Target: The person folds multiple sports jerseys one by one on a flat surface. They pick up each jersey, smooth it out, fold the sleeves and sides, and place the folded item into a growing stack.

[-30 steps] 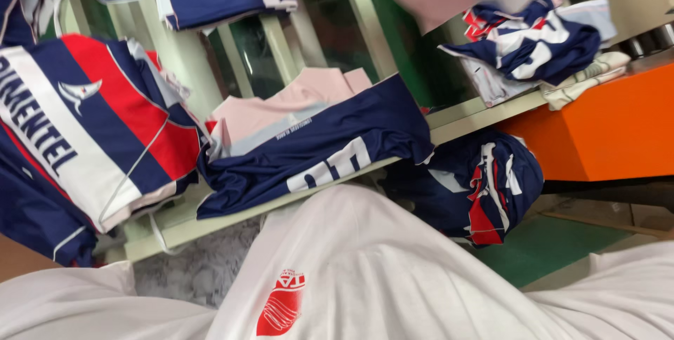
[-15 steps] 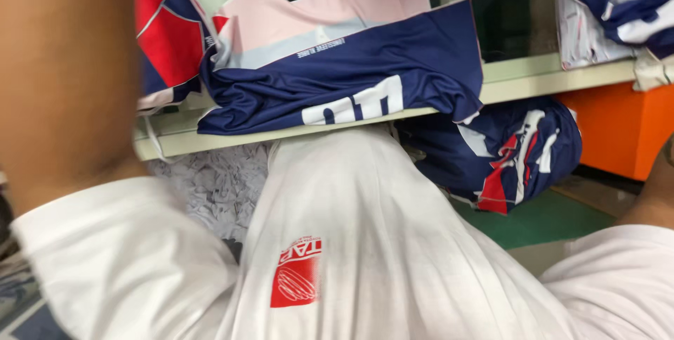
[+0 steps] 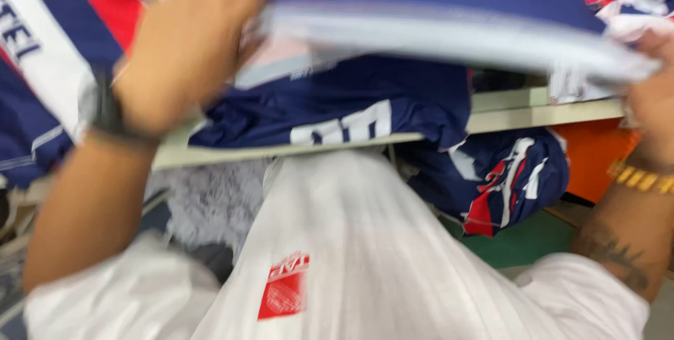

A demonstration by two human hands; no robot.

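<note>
While both arms are raised, the left hand (image 3: 184,45) closes its fingers on the left end of a navy garment with a white hem (image 3: 449,31), which stretches blurred across the top of the view, above the pale green shelf (image 3: 540,116). At the far right, the right hand (image 3: 653,94) meets the other end of that garment; its fingers are mostly cut off by the picture's edge, so their grip cannot be told. A dark watch sits on the left wrist, a gold bracelet (image 3: 640,178) on the right. Another folded navy shirt with white print (image 3: 337,112) lies on the shelf, drooping over its front edge. A bundled navy, red and white shirt (image 3: 502,182) hangs below the shelf.
</note>
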